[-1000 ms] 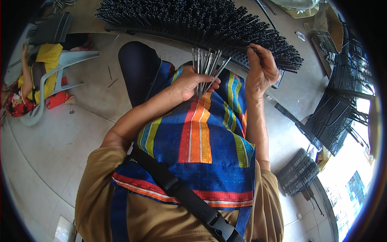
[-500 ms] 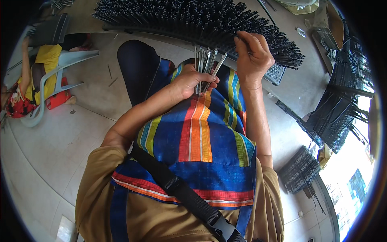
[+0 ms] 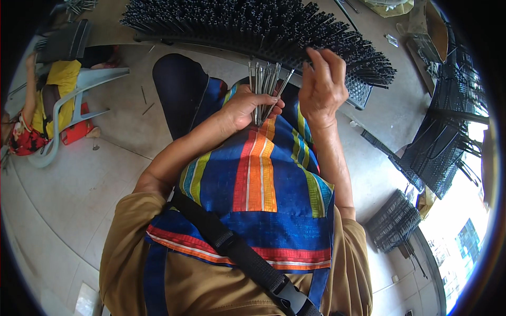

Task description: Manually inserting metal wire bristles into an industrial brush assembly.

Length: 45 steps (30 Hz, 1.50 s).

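Observation:
My left hand [image 3: 247, 108] is closed round a fanned bundle of thin silvery metal rods [image 3: 268, 79], held upright above my lap. My right hand [image 3: 322, 95] is raised to the right of the bundle, thumb and fingers slightly apart, with nothing visible in it. Its fingertips are in front of the near edge of a long perforated black rack [image 3: 360, 95]. Densely packed dark rods [image 3: 253, 23] stand in the rack, their tips shiny black. A striped blue apron [image 3: 255, 179] covers my lap below both hands.
At the left another person in a yellow garment [image 3: 62, 76] sits by a pale plastic chair [image 3: 52, 126], near a dark rack [image 3: 66, 39]. Two loose rods [image 3: 143, 95] lie on the floor. Black mesh racks [image 3: 440, 152] stand at the right, with a dark slatted bundle [image 3: 392, 221] below them.
My right hand has moved back from the rack's rods and slightly left, its fingers spreading a little. My left hand keeps the rod bundle, shifted slightly left.

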Tool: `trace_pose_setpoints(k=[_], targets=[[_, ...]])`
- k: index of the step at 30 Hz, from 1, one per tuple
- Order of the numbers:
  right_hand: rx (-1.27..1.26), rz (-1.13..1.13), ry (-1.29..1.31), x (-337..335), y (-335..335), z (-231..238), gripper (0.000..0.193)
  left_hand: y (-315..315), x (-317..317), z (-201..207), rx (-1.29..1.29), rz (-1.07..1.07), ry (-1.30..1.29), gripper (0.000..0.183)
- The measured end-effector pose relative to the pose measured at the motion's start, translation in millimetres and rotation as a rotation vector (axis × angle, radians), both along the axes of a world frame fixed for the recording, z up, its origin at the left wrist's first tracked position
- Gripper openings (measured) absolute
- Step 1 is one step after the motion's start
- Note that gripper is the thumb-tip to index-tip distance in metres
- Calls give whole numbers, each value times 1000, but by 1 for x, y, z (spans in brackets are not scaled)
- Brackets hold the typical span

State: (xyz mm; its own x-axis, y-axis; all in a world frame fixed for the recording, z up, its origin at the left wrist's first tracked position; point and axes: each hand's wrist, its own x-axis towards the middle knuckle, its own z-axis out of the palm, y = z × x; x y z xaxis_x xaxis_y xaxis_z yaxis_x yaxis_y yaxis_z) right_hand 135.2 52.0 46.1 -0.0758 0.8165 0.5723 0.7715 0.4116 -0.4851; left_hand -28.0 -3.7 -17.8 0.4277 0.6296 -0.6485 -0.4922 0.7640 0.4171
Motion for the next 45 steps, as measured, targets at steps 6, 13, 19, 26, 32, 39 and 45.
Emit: trace_pose_setpoints(k=[6,13,19,26,32,39,45], targets=[[-708,-76,359,10,-15,-14,20,0,5,15,59,5,53,24],[-1039,-11,1073,14,-21,-22,12,3,5,23,80,-17,-6,20],[-1151,20,1047,14,-25,-28,7,-1,13,20,148,12,66,17],[-762,-20,1055,29,-23,-5,2,-3,7,12,42,57,93,18],[-296,-76,914,37,-2,9,9,-12,6,18,68,-156,212,25],[-185,-29,687,39,7,-6,11,-12,9,22,213,-74,241,22],[-165,-20,592,37,8,-5,12,-2,13,18,102,-31,149,21]])
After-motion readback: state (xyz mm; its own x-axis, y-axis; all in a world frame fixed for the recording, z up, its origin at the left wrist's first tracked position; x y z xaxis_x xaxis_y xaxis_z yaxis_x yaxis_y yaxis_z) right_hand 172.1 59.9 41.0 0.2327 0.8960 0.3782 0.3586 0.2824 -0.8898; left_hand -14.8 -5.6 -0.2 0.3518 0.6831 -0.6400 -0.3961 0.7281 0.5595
